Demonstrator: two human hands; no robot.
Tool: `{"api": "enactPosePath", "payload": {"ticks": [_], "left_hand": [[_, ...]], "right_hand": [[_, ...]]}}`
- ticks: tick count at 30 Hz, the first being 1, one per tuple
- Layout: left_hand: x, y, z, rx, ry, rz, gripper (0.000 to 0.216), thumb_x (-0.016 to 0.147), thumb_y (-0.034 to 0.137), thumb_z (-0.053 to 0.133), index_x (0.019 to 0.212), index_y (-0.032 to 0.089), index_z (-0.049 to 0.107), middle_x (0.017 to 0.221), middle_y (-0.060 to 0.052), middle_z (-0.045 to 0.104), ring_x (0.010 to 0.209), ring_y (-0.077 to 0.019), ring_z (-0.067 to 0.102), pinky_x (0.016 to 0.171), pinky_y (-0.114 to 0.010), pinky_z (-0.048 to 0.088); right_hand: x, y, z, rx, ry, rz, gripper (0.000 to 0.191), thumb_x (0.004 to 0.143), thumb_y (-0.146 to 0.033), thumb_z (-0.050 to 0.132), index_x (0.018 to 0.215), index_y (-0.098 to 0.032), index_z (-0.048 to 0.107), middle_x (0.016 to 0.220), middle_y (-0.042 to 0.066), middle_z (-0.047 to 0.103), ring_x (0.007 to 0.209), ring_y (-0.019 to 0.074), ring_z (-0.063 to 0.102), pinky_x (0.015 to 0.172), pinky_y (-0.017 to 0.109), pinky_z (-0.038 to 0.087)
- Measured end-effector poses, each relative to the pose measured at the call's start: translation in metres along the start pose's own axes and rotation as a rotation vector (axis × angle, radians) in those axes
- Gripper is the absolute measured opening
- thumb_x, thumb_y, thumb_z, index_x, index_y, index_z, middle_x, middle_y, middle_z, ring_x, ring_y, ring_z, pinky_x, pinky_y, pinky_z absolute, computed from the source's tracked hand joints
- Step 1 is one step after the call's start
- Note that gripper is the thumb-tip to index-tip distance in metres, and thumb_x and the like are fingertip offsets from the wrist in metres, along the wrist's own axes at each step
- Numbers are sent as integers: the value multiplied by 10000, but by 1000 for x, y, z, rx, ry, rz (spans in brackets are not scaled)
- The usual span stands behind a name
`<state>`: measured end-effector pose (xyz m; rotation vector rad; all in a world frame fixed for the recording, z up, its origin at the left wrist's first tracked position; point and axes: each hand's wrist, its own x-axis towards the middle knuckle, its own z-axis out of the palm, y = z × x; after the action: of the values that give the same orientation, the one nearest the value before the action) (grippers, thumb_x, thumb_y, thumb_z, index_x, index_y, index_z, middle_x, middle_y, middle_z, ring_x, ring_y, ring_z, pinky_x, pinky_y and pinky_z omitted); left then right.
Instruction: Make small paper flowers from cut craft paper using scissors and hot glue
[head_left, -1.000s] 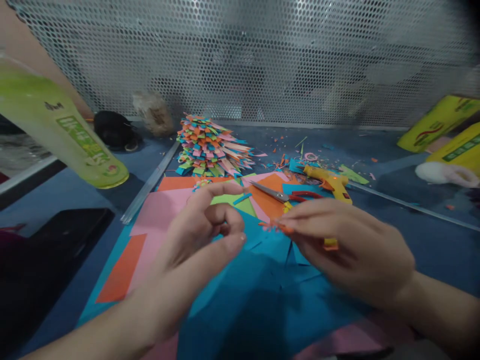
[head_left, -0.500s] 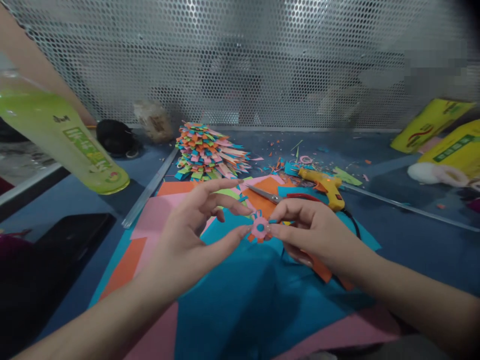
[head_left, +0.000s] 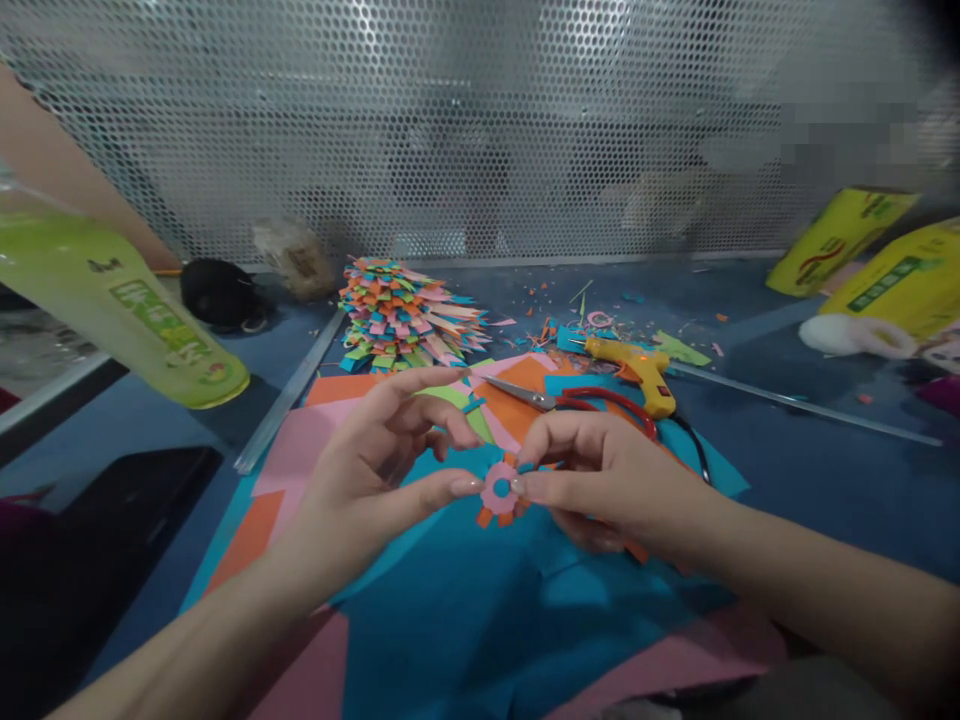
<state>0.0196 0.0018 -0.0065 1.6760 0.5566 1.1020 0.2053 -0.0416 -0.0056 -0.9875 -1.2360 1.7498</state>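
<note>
Reckoned from the pink paper disc point(head_left: 498, 505), a bottle of green drink point(head_left: 150, 310) leans between nine and ten o'clock, and a dark flat slab point(head_left: 161, 475) lies farther out at nine. Nearer at nine is the left hand point(head_left: 356, 470), fingers arched apart, its thumb tip at the disc's edge; whether it grips, I cannot tell. A mound of coloured paper strips point(head_left: 412, 320) stands at eleven. The disc, with blue centre and orange tabs, is above blue paper point(head_left: 450, 610). Scissors point(head_left: 553, 402) lie at one; the right hand point(head_left: 622, 470), at three, pinches the disc between thumb and finger; a yellow glue gun point(head_left: 641, 368) rests at two.
</note>
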Motion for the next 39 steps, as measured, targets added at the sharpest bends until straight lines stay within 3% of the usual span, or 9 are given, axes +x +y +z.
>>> {"api": "enactPosePath", "payload": {"ticks": [3, 7, 14, 18, 25, 32, 39], "left_hand": [[-1, 0, -1, 21, -25, 19, 469, 673, 186, 707, 1111, 226, 542, 756, -2, 607, 731, -122, 583, 663, -225, 484], [-4, -2, 0, 45, -76, 53, 496, 686, 201, 699, 1147, 245, 522, 772, -2, 596, 751, -130, 575, 693, -244, 476], [-7, 8, 6, 79, 40, 239, 533, 637, 144, 732, 1120, 272, 547, 820, 21, 659, 798, -131, 610, 701, -231, 486], [-6, 13, 7, 62, -23, 288, 489, 669, 69, 690, 1112, 226, 556, 790, 33, 681, 769, -115, 635, 723, -213, 518], [-9, 12, 7, 48, -8, 283, 516, 650, 13, 680, 1108, 213, 549, 793, 35, 689, 751, -122, 643, 665, -211, 547], [-7, 16, 9, 64, 7, 286, 526, 646, 18, 690, 1113, 214, 549, 812, 50, 706, 808, -107, 647, 782, -203, 525], [-6, 21, 9, 75, -22, 317, 493, 640, -51, 651, 1053, 206, 569, 759, 56, 694, 726, -110, 652, 658, -201, 553]], "right_hand": [[-1, -1, 1, 24, -31, 7, 188, 721, -278, 656, 728, -170, 502, 604, -40, 625, 282, -3, 352, 273, 129, 237], [-1, -1, 1, 52, -58, 29, 216, 711, -300, 673, 702, -166, 505, 586, -45, 617, 285, -4, 357, 275, 126, 240], [-1, 1, 0, 126, -122, 27, 172, 708, -235, 678, 715, -172, 518, 534, -68, 589, 282, 0, 361, 273, 119, 251], [-1, 1, 0, 135, -123, 30, 143, 713, -178, 659, 728, -170, 517, 541, -62, 597, 283, 1, 364, 273, 117, 254], [-1, 1, 0, 122, -125, 5, 127, 721, -153, 643, 728, -168, 516, 557, -68, 589, 293, -4, 365, 276, 116, 249], [-1, -1, 1, 107, -134, 2, 138, 711, -171, 650, 714, -158, 513, 553, -63, 586, 295, -4, 369, 271, 116, 249], [-1, 2, -1, 78, -122, -33, 159, 719, -231, 666, 747, -161, 525, 547, -62, 565, 310, -1, 366, 275, 119, 249]]}}
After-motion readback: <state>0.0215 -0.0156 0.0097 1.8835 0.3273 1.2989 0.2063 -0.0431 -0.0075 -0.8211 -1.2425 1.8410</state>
